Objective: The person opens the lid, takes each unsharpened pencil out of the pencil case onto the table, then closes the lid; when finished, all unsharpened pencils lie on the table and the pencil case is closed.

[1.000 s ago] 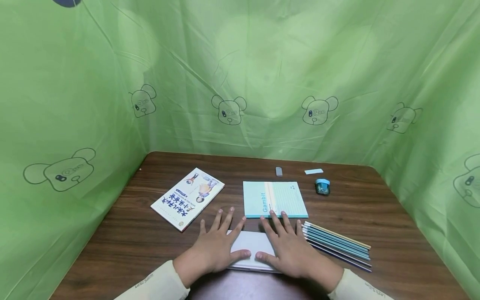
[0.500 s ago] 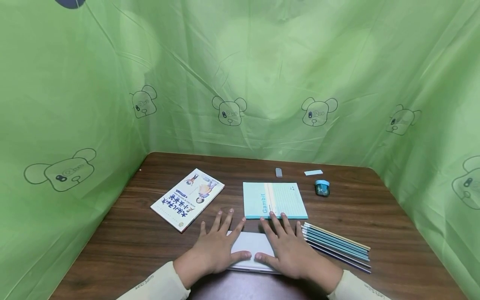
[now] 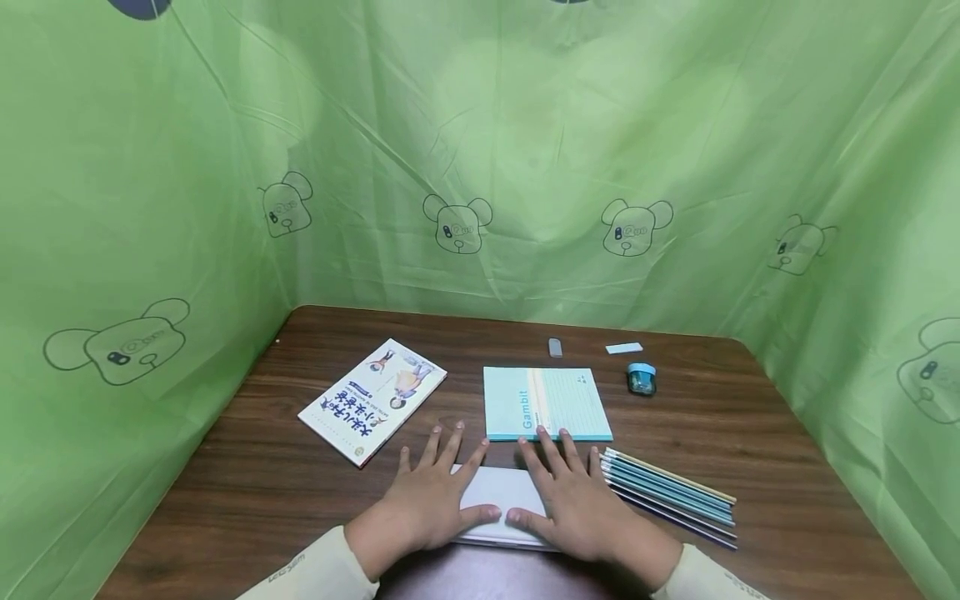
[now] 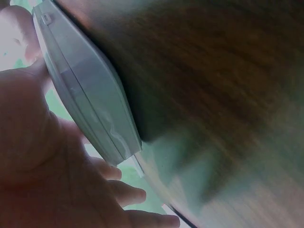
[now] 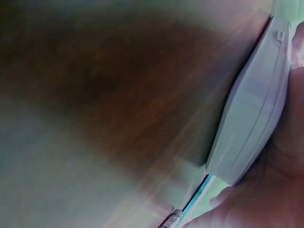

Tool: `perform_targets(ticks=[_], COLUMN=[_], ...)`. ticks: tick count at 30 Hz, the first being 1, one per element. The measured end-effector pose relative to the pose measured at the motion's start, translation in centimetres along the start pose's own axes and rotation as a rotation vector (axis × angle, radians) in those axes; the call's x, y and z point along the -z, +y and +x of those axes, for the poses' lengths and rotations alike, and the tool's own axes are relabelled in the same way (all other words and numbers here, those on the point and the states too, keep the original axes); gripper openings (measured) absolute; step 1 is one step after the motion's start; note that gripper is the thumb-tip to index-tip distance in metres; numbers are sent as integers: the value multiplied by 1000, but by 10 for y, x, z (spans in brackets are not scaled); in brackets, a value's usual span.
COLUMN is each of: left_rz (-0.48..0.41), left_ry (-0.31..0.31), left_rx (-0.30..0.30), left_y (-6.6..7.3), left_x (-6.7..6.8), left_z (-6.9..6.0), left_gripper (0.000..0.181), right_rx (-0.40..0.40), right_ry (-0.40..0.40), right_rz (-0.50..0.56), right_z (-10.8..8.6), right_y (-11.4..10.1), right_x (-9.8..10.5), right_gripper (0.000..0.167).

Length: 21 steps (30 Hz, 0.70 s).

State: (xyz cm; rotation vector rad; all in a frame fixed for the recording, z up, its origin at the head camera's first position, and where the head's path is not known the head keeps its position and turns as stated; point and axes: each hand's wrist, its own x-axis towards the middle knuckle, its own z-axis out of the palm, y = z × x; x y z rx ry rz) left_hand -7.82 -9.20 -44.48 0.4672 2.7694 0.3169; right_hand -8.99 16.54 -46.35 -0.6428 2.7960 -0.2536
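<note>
A flat white case with a lid seam lies at the near middle of the table. My left hand rests on its left end and my right hand on its right end. Both hands lie palm down with fingers spread and the thumb tips close together on the lid. In the left wrist view, the case shows its seamed side and a small tab; the palm is over its top. The right wrist view has the other end of the case under the right palm. Its ends are partly hidden by the hands.
Beyond the fingertips lies a light blue notebook. Several pencils lie right of the right hand. A picture-covered book is at the left. Farther back are a blue-lidded sharpener, a grey eraser and a pale strip.
Both hands stay in place on the white case. Only the head view has shifted slightly; the things on the table have not moved.
</note>
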Motion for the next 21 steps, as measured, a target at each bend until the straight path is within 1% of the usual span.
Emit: perform_targets(ticks=[6, 13, 21], left_rz=[-1, 2, 4], left_ry=[-4, 14, 11], left_rx=[2, -25, -45], left_y=[-1, -3, -3], left_x=[-2, -3, -3], left_z=[-1, 0, 0], left_gripper=[101, 101, 100], right_rx=[-6, -5, -11], right_ry=[-14, -14, -16], right_rz=[3, 1, 16], right_z=[-1, -1, -2], right_y=[-2, -2, -1], right_x=[-1, 1, -1], right_gripper=[107, 108, 108])
